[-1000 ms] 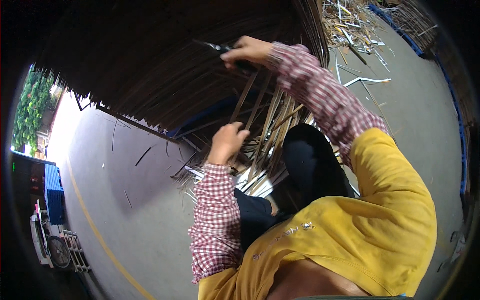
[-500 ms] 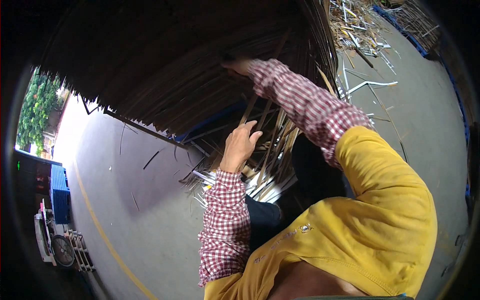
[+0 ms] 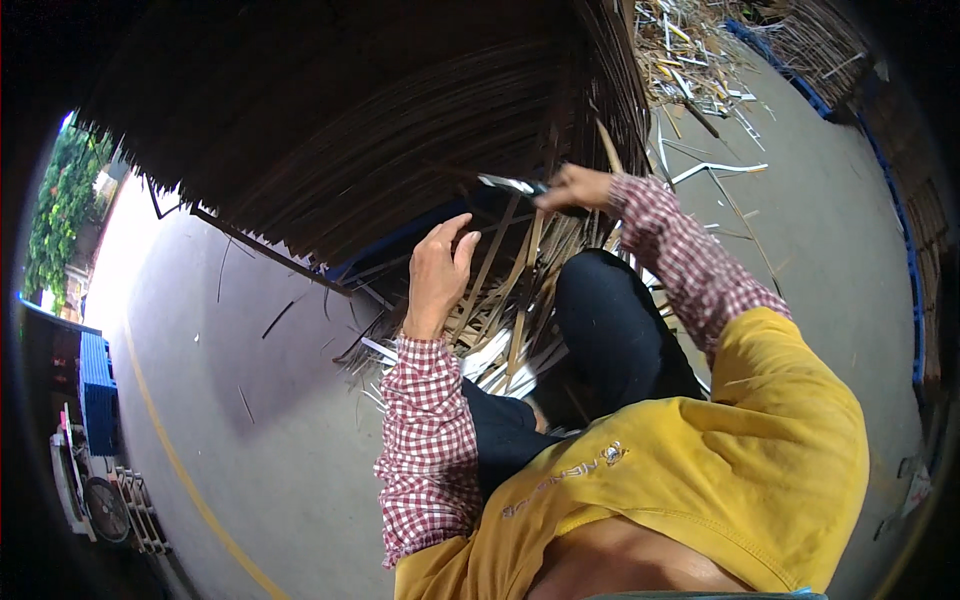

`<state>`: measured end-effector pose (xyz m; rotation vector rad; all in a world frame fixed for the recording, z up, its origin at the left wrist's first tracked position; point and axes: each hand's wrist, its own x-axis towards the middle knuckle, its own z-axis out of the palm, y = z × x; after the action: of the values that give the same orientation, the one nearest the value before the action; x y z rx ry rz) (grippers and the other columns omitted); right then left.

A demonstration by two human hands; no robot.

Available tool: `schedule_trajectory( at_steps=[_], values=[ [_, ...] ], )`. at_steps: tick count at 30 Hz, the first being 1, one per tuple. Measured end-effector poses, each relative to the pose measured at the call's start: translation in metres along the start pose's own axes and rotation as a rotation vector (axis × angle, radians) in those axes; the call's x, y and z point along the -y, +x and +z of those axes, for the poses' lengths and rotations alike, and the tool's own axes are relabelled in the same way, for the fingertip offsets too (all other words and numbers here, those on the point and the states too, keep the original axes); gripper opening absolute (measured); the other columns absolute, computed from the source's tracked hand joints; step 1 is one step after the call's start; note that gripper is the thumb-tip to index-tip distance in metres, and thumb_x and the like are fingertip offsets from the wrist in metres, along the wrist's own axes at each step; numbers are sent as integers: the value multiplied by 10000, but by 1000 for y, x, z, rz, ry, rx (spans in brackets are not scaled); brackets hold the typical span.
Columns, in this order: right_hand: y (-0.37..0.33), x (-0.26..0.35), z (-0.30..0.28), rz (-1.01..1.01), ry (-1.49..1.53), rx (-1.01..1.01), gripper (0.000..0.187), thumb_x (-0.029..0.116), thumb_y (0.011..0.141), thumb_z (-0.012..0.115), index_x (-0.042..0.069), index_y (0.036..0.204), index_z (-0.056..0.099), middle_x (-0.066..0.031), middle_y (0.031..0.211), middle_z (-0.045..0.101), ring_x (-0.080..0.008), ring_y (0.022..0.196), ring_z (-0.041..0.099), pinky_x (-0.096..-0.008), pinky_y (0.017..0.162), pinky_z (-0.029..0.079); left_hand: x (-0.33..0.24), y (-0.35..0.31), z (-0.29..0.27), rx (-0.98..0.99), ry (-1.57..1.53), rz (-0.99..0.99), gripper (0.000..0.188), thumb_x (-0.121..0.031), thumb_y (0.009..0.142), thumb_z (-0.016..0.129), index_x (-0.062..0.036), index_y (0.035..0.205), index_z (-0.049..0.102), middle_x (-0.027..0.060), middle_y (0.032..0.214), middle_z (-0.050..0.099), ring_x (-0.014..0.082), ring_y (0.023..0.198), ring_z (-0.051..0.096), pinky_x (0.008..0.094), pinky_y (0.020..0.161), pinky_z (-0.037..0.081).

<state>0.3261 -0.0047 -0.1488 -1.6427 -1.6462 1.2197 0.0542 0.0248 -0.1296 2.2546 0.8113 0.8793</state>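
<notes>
My right hand is closed round the dark handle of a knife, its silvery blade pointing left. The knife is in front of a big dark stack of long thin strips that fills the top of the view. Lower and to the left, my left hand is raised with thumb and fingers apart and nothing visible in it. Loose brown and white strips lie in a heap just right of that hand, by my knees.
A pile of white and yellow scraps lies on the floor at the upper right, beside blue pallets. Blue stacked pallets and a wheeled cart stand at the far left. A yellow line crosses the grey floor.
My right hand has drawn back from the dark stack toward the lower right, bringing the knife into plain sight. My left hand appears slightly further left and higher.
</notes>
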Motion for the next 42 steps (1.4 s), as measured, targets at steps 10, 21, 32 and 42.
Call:
schedule_trajectory(
  at_steps=[10,21,32,42],
  values=[
    [183,86,-21,174,-67,-306,410,450,760,497,68,836,624,-155,1014,538,-245,959,450,-405,808,338,11,2,1,7,68,-39,250,-146,769,517,8,962,547,182,908,563,289,802,560,324,699,444],
    [121,7,38,-31,-115,-548,556,381,721,504,-43,1078,449,-253,1069,461,-333,1001,455,-368,811,389,5,1,-7,-30,48,-17,242,-144,774,523,10,959,547,176,920,567,293,797,564,318,704,450],
    [-17,-74,-5,220,-72,-107,316,297,702,600,-15,660,623,-110,679,605,-162,729,564,-296,659,430,-1,-2,-13,-201,33,67,206,-120,780,518,-2,945,558,138,846,565,228,730,562,290,633,447],
    [172,85,-31,204,-113,-41,497,507,790,383,92,1006,552,-77,978,552,-260,988,414,-429,790,335,5,4,-5,-121,34,13,209,-134,787,513,-5,945,559,139,860,573,230,728,568,295,643,457]
  ],
)
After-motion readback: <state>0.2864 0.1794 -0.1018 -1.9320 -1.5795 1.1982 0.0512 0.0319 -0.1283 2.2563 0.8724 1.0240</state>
